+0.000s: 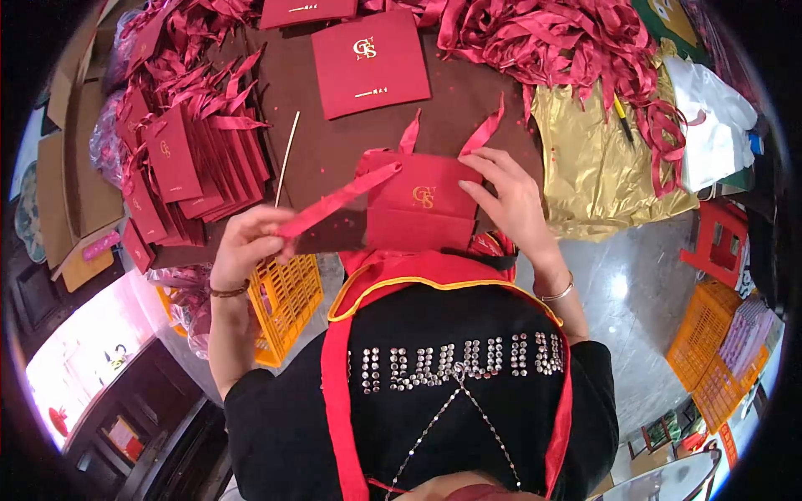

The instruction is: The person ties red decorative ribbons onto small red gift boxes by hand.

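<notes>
1. Bag (393,217) sits between both hands at the table (292,75) edge, logo up.
2. Left hand (249,244): thumb and fingers pinch a ribbon (342,198), which runs straight to the bag's top left. Looks pulled taut to draw it through or snug.
3. Right hand (514,204): fingertips rest on the bag's right edge, thumb on its face. Probably steadying it against the left's pull. Can't tell if pinching or just pressing.
4. Two ribbon tails (408,134) poke out past the right fingertips.
5. Stick (288,156) lies just beyond the left fingers; stack of bags (180,163) farther out, likely parked within reach.
6. Ribbon pile (568,50) is beyond the right fingers, partly on gold foil (576,167).
7. Hard to read: left fingertips blurred, ribbon end under them hidden; bag's back unseen; its bottom blends into the red apron (426,269). Far pile cut off by frame.
</notes>
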`<state>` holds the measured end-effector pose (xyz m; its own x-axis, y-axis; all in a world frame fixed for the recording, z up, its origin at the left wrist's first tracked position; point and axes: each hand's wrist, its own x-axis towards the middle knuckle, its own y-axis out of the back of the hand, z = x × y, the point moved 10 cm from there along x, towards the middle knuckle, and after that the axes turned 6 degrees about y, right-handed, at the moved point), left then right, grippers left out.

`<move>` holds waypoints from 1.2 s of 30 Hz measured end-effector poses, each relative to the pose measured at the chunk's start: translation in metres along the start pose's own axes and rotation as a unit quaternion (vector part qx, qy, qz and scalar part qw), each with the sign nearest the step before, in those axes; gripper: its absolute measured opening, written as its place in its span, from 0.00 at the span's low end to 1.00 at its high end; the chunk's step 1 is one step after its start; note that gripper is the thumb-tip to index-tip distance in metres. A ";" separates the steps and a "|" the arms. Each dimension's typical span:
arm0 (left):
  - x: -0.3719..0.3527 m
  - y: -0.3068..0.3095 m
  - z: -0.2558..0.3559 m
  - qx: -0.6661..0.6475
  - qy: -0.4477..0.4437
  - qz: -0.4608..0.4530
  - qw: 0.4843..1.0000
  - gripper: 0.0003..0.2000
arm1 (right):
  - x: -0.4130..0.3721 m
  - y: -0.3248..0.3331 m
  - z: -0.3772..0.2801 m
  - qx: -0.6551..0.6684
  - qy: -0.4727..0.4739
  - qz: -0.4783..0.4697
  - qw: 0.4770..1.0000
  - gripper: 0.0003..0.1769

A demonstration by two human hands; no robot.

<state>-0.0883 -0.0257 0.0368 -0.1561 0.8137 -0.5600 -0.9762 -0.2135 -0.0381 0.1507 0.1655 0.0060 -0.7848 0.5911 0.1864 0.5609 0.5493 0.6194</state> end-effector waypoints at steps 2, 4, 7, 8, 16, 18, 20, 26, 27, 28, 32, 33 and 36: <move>-0.006 0.004 0.004 -0.001 -0.044 -0.020 0.999 0.12 | 0.000 0.001 -0.002 -0.007 0.008 0.011 1.000 0.17; -0.013 -0.006 0.028 -0.126 -0.168 -0.094 0.973 0.11 | -0.001 -0.001 0.000 -0.007 -0.017 0.006 1.000 0.17; -0.011 -0.016 0.031 -0.157 -0.200 -0.066 0.965 0.08 | -0.002 -0.004 0.002 0.031 -0.036 0.005 0.999 0.18; -0.011 -0.021 0.040 -0.172 -0.244 -0.058 0.953 0.11 | -0.002 -0.004 0.001 0.030 -0.038 0.006 0.999 0.18; 0.033 -0.052 0.081 0.397 -0.250 0.242 0.849 0.06 | 0.000 -0.008 0.005 0.065 -0.043 0.003 0.997 0.16; 0.037 -0.071 0.083 0.414 -0.321 0.211 0.825 0.05 | 0.001 -0.008 0.006 0.082 -0.045 -0.003 0.996 0.15; 0.052 -0.079 0.063 0.303 -0.279 0.137 0.901 0.06 | 0.001 -0.010 0.007 0.099 -0.044 -0.010 0.994 0.15; 0.072 -0.115 0.007 0.232 -0.101 0.037 0.967 0.08 | -0.004 -0.019 0.031 0.178 -0.131 -0.044 0.974 0.10; 0.074 -0.120 0.007 0.232 -0.099 0.036 0.967 0.08 | -0.005 -0.023 0.036 0.235 -0.162 -0.052 0.957 0.09; 0.077 -0.123 0.004 0.245 -0.077 0.041 0.966 0.08 | -0.006 -0.027 0.040 0.292 -0.191 -0.060 0.935 0.08; 0.082 -0.133 0.022 0.324 -0.181 0.105 0.923 0.07 | -0.002 -0.031 0.044 0.324 -0.215 -0.090 0.917 0.08; 0.084 -0.135 0.022 0.325 -0.180 0.105 0.923 0.07 | -0.002 -0.032 0.045 0.326 -0.215 -0.090 0.916 0.08; 0.088 -0.140 0.025 0.357 -0.176 0.127 0.909 0.07 | -0.006 -0.035 0.050 0.348 -0.241 -0.091 0.902 0.09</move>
<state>0.0306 0.0893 0.0136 -0.3070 0.9361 -0.1716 -0.7313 -0.1166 0.6720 0.1489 0.1723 -0.0546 -0.7686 0.5503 -0.3262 0.5959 0.8013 -0.0525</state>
